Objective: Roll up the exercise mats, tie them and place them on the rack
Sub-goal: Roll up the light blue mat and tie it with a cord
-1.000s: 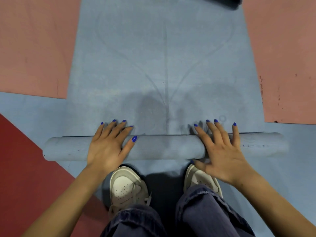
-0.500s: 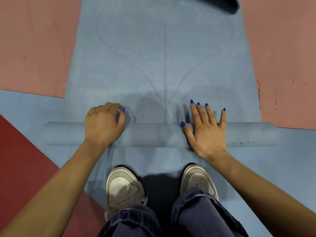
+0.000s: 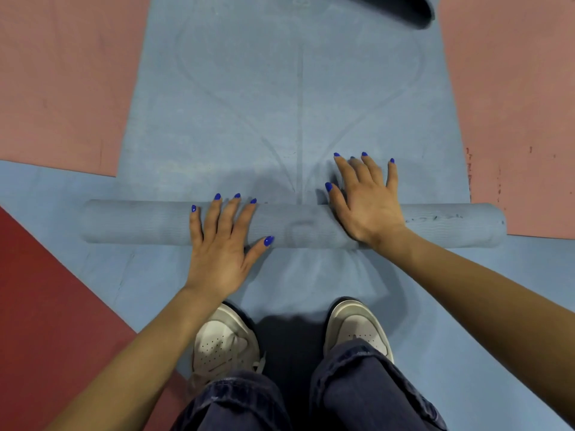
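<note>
Mat [image 3: 298, 88]: blue, partly rolled; flat part stretches ahead on the floor [image 3: 46, 73]; roll [image 3: 140, 220] lies crosswise before the shoes [image 3: 225, 343]
Left hand [image 3: 219, 244]: released, fingers straight and spread, pressing on the roll's near side
Right hand [image 3: 368, 197]: released, palm on the roll's top, fingers reaching onto the flat mat
Far end: dark object [image 3: 401, 9]; cannot tell what

Head view: worn camera above the rolled mat [image 3: 298, 223], facing steeply down and forward.
Nearness: close; mat roll spans most of the frame width.
Shared coverage: single view only.
</note>
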Tool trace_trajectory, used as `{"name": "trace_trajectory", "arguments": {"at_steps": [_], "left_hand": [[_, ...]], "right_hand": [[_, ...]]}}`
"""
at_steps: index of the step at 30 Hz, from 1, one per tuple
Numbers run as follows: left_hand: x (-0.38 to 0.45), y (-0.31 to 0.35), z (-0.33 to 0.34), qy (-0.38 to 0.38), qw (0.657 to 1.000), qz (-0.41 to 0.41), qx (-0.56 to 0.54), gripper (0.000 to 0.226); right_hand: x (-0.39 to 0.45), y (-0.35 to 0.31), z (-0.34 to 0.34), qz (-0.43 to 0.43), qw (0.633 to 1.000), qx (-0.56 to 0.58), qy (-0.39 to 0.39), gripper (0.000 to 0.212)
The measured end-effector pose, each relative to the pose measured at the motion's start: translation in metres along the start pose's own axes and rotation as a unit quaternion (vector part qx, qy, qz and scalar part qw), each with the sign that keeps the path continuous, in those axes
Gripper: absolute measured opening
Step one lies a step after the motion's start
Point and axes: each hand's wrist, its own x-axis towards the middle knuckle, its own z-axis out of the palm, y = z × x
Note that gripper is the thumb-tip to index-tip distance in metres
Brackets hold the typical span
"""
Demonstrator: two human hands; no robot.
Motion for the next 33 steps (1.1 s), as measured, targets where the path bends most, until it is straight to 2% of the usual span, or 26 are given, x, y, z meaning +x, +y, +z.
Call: {"name": "trace_trajectory", "arguments": {"at_steps": [4,8,11,13,15,17,20,22,24,27,31,33], "left_hand": [[0.015,-0.004,-0.003,0.007,1.0,0.016,-0.008,0.094],[0.032,-0.008,-0.009,0.012,0.999,0.015,-0.027,0.096],[0.048,-0.009,-0.02,-0.023,0.999,-0.001,-0.026,0.107],[0.058,-0.011,-0.025,-0.051,0.998,-0.009,-0.027,0.115],[0.067,-0.013,-0.03,-0.062,0.998,-0.006,-0.019,0.12],[0.079,-0.014,-0.035,-0.064,0.998,0.004,-0.018,0.114],[0.091,-0.021,-0.042,-0.058,0.995,-0.019,-0.075,0.073],[0.086,-0.027,-0.047,-0.03,0.995,-0.044,-0.089,0.063],[0.072,-0.03,-0.047,-0.016,0.998,-0.029,-0.05,0.075],[0.054,-0.026,-0.034,-0.052,0.998,0.02,0.011,0.092],[0.064,-0.024,-0.028,-0.03,0.999,0.013,0.009,0.099],[0.078,-0.023,-0.034,-0.044,0.999,0.008,0.01,0.104]], "right_hand": [[0.0,0.002,-0.008,-0.009,1.0,0.016,0.024,0.064],[-0.04,-0.004,-0.006,-0.115,0.989,-0.036,0.086,0.052],[-0.068,-0.01,0.003,-0.153,0.983,-0.044,0.088,0.058],[-0.068,-0.007,0.012,-0.145,0.983,-0.073,0.089,0.067],[-0.055,-0.006,0.016,-0.117,0.988,-0.076,0.068,0.09],[-0.038,-0.007,0.013,-0.093,0.992,-0.082,0.035,0.106],[-0.019,-0.005,-0.001,-0.101,0.991,-0.09,-0.004,0.109],[-0.011,-0.002,-0.013,-0.1,0.987,-0.097,-0.078,0.116],[-0.003,-0.002,-0.024,-0.098,0.977,-0.125,-0.141,0.128],[0.009,0.002,-0.035,-0.104,0.971,-0.118,-0.178,0.133],[0.021,0.002,-0.043,-0.101,0.971,-0.1,-0.19,0.134],[0.03,0.001,-0.047,-0.079,0.976,-0.075,-0.188,0.13]]}}
